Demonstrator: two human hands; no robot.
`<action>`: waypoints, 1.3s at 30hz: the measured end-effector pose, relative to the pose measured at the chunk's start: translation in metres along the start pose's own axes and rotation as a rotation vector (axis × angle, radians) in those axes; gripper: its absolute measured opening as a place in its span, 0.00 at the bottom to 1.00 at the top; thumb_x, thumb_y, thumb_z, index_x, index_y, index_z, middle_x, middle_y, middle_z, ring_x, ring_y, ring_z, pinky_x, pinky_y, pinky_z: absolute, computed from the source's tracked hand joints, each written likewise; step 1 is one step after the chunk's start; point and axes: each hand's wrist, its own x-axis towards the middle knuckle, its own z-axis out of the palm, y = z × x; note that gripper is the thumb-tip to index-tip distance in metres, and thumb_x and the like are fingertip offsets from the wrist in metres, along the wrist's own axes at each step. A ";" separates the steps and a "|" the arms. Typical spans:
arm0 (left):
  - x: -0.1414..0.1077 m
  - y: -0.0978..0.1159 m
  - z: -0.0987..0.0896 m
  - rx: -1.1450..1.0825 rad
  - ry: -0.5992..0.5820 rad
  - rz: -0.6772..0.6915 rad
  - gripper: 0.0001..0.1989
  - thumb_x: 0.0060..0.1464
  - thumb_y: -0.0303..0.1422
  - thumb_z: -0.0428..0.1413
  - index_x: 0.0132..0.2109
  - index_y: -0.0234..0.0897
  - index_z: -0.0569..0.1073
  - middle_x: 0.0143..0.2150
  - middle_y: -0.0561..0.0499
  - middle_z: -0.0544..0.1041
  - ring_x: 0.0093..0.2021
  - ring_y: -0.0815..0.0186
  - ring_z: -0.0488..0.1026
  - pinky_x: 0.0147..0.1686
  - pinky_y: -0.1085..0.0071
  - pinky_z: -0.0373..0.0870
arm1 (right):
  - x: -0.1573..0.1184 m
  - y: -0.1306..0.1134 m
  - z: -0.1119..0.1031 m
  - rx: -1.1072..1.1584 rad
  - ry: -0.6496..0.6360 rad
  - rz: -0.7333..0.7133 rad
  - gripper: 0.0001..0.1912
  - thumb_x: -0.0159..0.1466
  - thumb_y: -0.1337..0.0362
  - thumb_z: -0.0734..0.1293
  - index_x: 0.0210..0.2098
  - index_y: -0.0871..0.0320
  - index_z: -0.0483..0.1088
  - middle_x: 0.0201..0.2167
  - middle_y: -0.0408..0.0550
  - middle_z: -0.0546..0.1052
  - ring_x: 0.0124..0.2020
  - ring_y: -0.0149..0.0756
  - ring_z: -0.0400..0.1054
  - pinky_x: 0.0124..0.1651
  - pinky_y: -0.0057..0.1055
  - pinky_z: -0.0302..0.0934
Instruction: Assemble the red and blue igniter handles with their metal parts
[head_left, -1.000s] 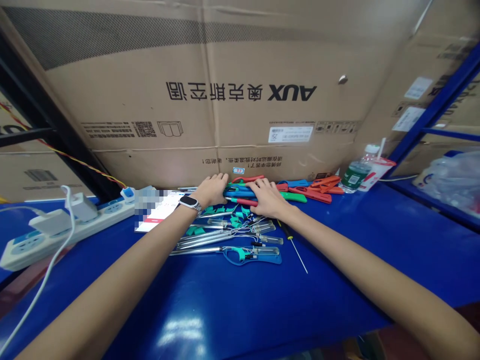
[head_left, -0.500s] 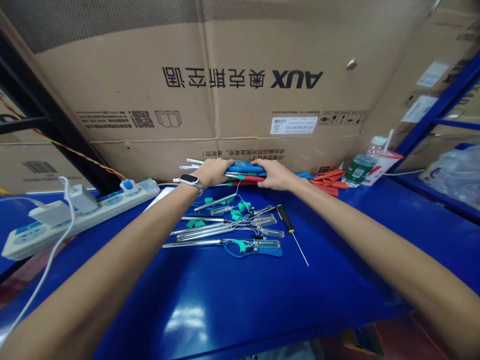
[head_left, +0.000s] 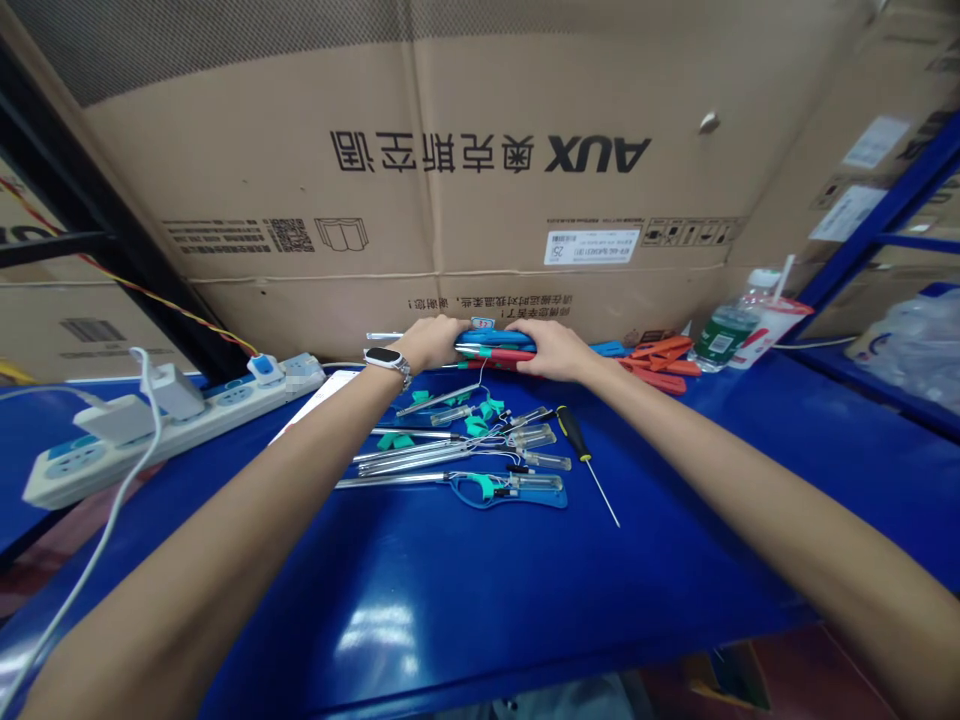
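Note:
My left hand (head_left: pixel 435 342) and my right hand (head_left: pixel 551 350) grip opposite ends of a stack of blue and red lighters (head_left: pixel 495 345) at the back of the blue table, by the cardboard. Metal tubes stick out past my left hand. Nearer to me lie several opened lighters with metal tubes (head_left: pixel 409 460), clear fuel tanks (head_left: pixel 536 482), thin wires and green triggers (head_left: pixel 486 487). One has a blue half shell around it. A black and yellow screwdriver (head_left: pixel 574 435) rests to their right. My fingertips are partly hidden behind the stack.
A white power strip (head_left: pixel 180 430) with plugs and a white cable lies at the left, beside a paper (head_left: pixel 315 400). Orange shells (head_left: pixel 664 360), a bottle (head_left: pixel 724 330) and a cup with a straw (head_left: pixel 772 325) stand back right. A large cardboard box (head_left: pixel 480 220) backs the table.
Both hands still hold the stack; the lighters look more closely gathered, with fewer tubes showing past my left hand. The view has shifted slightly.

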 end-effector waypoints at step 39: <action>-0.179 -0.055 0.038 -0.521 0.269 -0.119 0.07 0.60 0.24 0.55 0.40 0.37 0.77 0.38 0.49 0.81 0.37 0.64 0.76 0.42 0.68 0.71 | -0.001 -0.141 0.048 -0.139 -0.233 -0.318 0.10 0.68 0.65 0.67 0.43 0.54 0.82 0.46 0.56 0.74 0.53 0.50 0.66 0.53 0.43 0.54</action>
